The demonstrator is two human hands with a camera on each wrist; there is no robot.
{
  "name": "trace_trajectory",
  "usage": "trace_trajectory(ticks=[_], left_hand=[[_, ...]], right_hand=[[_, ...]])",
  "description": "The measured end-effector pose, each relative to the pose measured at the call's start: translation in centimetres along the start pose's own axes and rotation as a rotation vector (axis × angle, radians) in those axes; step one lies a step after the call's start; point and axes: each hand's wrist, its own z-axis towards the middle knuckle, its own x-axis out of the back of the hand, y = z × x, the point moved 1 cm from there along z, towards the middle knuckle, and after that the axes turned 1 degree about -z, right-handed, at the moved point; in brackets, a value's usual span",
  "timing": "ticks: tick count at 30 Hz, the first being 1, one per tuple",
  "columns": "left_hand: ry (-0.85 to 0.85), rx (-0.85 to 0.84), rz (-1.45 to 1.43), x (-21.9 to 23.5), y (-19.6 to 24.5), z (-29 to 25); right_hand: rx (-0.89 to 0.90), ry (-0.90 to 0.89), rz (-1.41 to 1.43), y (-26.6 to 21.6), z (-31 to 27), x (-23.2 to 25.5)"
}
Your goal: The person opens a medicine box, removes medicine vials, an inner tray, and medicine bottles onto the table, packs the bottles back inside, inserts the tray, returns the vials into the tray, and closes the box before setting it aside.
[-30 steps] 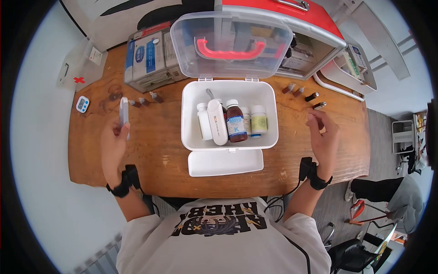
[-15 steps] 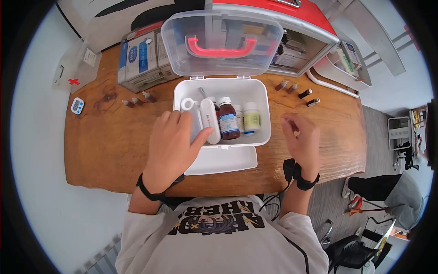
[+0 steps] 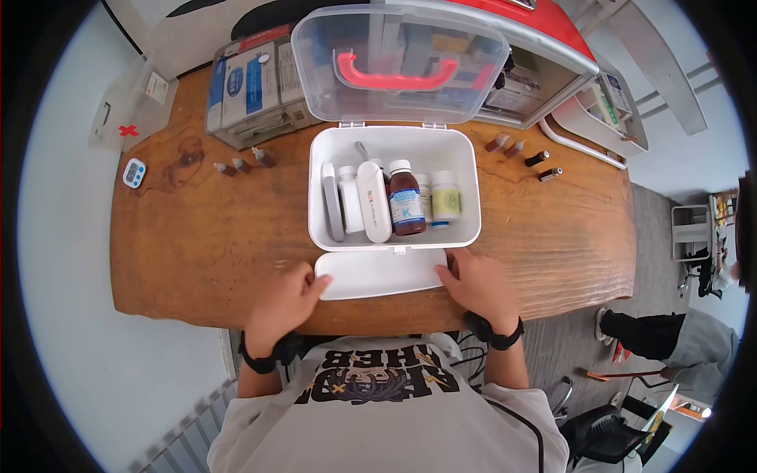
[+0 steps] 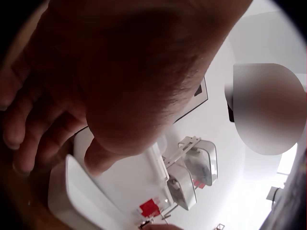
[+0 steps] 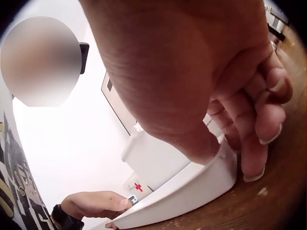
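Observation:
A shallow white tray (image 3: 382, 274) lies in front of the open white box (image 3: 315, 185). My left hand (image 3: 276, 298) pinches its left end, thumb over the rim. At the right end, my right hand (image 3: 482, 285) grips the tray, with the thumb inside the wall and the fingers outside in the right wrist view. Inside the box stand a slim white-and-grey object (image 3: 333, 209), a white bottle (image 3: 350, 206), a long white case (image 3: 374, 206) with a strap, a brown bottle (image 3: 407, 209) with a blue label and a green-labelled bottle (image 3: 446, 201). Another bottle is partly hidden behind them.
The clear lid (image 3: 402, 102) with its red handle stands raised behind the box. Small brown vials (image 3: 244, 164) lie left, more vials and two dark ones (image 3: 538, 158) right. A timer (image 3: 134, 173), a carton box (image 3: 252, 87) and a red-topped cabinet (image 3: 552, 31) border the table.
My left hand has put the slim white-and-grey object into the box's left side, then come down to the tray. My right hand has moved left and toward me onto the tray's right end.

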Motion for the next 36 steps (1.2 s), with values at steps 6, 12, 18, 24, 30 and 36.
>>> trace_trajectory(ticks=[6,12,18,24,30,36], left_hand=[[0.053,-0.061,-0.050,-0.3,-0.2,-1.3],[0.139,-0.087,-0.317,4.4,2.8,-4.7],[0.490,-0.301,-0.303,6.8,6.2,2.9],[0.461,-0.290,-0.155,7.3,6.5,9.8],[0.465,-0.283,-0.115,6.9,6.2,11.1],[0.485,-0.244,-0.184,6.5,5.8,12.2]], right_hand=[[0.030,-0.046,0.143,-1.0,-0.8,1.6],[0.069,0.004,0.398,-2.3,-3.5,5.2],[0.147,0.477,0.354,-3.6,2.6,8.4],[0.125,0.438,0.356,-0.7,9.6,7.2],[0.007,0.384,0.230,-1.2,10.1,7.3],[0.028,0.430,0.288,-0.6,11.2,6.4]])
